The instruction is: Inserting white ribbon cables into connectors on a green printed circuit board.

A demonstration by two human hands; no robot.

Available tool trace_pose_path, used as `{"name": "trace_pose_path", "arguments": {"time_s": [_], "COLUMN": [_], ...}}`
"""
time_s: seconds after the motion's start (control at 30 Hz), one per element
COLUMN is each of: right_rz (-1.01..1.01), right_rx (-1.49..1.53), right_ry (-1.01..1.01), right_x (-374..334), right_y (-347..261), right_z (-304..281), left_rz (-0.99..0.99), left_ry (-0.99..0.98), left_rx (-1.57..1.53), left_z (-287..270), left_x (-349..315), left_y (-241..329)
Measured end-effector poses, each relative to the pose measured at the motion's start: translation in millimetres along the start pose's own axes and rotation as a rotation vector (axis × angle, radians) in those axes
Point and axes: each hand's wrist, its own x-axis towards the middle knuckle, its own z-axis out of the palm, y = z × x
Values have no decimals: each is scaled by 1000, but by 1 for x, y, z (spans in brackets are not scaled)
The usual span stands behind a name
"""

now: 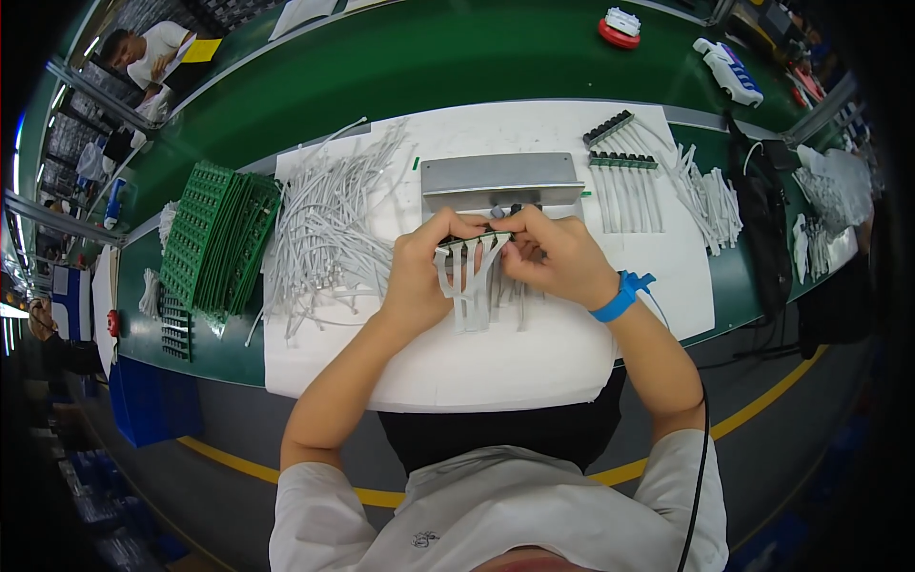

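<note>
Between my two hands, in front of a grey metal fixture (500,175), is a narrow circuit board strip (474,240) with black connectors. Flat white cables (469,296) hang from it toward me. My left hand (426,257) grips the strip's left part, with the fingers curled over its far edge. My right hand (560,255) is closed at the strip's right end, thumb and forefinger pinched together; the exact contact is hidden by the fingers. A blue wrist strap (622,296) circles my right wrist. Left of my hands lies a large heap of white cables (329,224).
Green circuit board panels (214,238) stand stacked at the left. Right of the fixture lie a strip with cables attached (624,162) and another cable bundle (710,205). White paper (658,281) covers the green table. A person (152,52) sits at the far left.
</note>
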Motion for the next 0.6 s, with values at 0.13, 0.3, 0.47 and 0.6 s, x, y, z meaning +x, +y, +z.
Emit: {"name": "trace_pose_path", "arguments": {"time_s": [0.13,0.3,0.47,0.6], "right_rz": [-111,-139,-32,-140], "right_rx": [-136,-254,-253,-399], "right_ry": [79,220,57,-25], "right_x": [-1,7,9,11], "right_y": [8,-1,2,-1], "right_z": [9,-10,-25,-24], "left_rz": [-74,-19,-83,-71], "left_ry": [7,128,179,164], "left_rx": [8,52,-88,-67], "left_z": [1,-2,-8,-6], "left_x": [-1,1,9,7], "left_y": [1,-6,4,0]}}
